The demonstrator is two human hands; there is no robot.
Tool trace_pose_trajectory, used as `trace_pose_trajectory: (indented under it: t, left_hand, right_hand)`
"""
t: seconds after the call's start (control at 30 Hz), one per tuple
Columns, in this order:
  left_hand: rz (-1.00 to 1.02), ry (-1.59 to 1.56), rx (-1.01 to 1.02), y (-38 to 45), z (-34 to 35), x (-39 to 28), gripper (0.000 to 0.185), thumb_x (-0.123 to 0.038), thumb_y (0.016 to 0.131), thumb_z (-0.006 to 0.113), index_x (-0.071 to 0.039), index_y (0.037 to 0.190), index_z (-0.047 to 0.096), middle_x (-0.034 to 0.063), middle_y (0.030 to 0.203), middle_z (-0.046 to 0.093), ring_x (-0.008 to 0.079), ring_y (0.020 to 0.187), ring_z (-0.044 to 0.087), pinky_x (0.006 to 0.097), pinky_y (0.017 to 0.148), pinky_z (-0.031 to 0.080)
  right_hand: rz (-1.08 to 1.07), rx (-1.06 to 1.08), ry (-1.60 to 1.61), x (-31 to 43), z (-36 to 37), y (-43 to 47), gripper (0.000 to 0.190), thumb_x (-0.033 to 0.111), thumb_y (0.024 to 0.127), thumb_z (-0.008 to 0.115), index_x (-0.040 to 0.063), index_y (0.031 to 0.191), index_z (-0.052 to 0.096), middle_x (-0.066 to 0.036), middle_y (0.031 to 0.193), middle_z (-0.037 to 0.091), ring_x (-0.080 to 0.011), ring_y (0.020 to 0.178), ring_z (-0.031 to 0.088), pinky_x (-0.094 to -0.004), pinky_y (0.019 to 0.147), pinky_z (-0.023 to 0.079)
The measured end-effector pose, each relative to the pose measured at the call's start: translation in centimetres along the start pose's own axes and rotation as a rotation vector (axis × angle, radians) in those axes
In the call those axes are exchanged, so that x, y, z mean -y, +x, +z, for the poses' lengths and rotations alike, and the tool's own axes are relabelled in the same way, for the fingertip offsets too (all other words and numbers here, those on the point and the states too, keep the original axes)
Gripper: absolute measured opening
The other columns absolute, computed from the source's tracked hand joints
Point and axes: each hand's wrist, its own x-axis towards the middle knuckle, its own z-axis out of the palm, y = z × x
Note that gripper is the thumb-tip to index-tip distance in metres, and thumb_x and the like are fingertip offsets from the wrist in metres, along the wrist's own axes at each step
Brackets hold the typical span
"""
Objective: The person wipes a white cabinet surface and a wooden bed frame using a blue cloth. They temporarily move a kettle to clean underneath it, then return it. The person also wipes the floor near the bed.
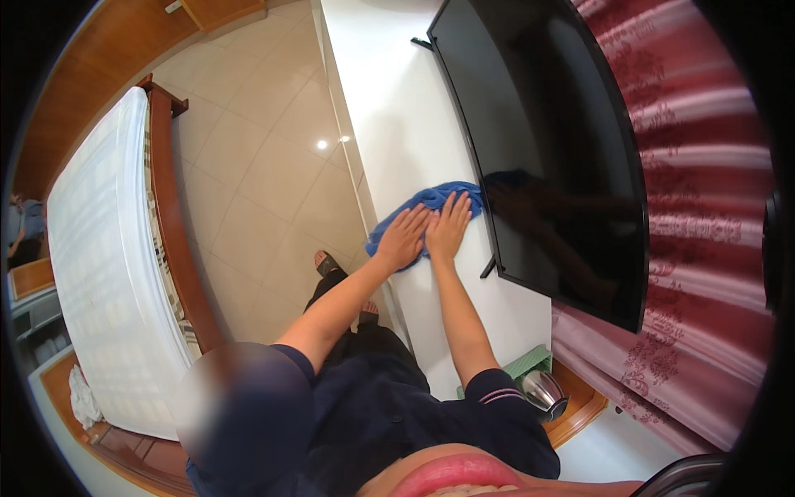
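Observation:
A blue cloth (pixel 390 231) lies bunched on the white cabinet top (pixel 410 149), in front of a flat-screen television. My left hand (pixel 404 238) rests flat on the cloth, fingers extended. Beside it, my right hand (pixel 448 228) also presses flat on the cloth, its fingers slightly spread and close to the screen's lower edge. Neither hand curls around the fabric. The cloth reaches from near the cabinet's front edge to the base of the television (pixel 546 149), whose dark screen reflects both hands.
The television stands on small black feet (pixel 489 267). Red patterned curtains (pixel 689 205) hang behind it. A metal kettle (pixel 541 392) sits near a green box (pixel 531 360) at lower right. Across the tiled floor (pixel 267 168) stands a wooden bed with a pale, covered mattress (pixel 112 267).

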Motion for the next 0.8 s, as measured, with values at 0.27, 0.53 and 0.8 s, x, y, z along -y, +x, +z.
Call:
trace_pose_trajectory:
  t: [0.27,0.53,0.8]
  left_hand:
    - [0.118,0.005,0.042,4.4,-0.2,2.7,0.064,-0.029,0.092,0.053,-0.003,0.148,0.036,0.0105,0.154,0.037,0.0242,0.148,0.025,0.0421,0.121,0.018]
    - [0.167,-0.212,0.079,7.2,-2.1,7.9,0.058,-0.025,0.093,0.054,-0.005,0.146,0.041,0.0117,0.151,0.042,0.0259,0.144,0.033,0.0428,0.119,0.024]
    - [0.105,-0.02,0.029,16.2,-10.1,21.0,0.057,-0.025,0.094,0.051,-0.01,0.148,0.04,0.0067,0.153,0.04,0.0224,0.146,0.031,0.0413,0.119,0.023]
  right_hand:
    - [-0.013,0.1,-0.076,-1.5,-0.3,4.5,0.066,0.019,0.093,0.047,0.002,0.153,0.027,-0.02,0.162,0.016,-0.0375,0.15,0.017,-0.049,0.122,0.013]
    - [-0.01,0.078,-0.122,0.7,2.0,7.5,0.066,0.02,0.094,0.048,-0.006,0.151,0.026,-0.029,0.159,0.016,-0.0431,0.148,0.015,-0.0503,0.121,0.013]
    - [0.007,-0.043,-0.055,10.0,7.1,22.9,0.065,0.025,0.095,0.048,-0.008,0.148,0.029,-0.034,0.156,0.019,-0.0453,0.147,0.017,-0.0512,0.121,0.013]
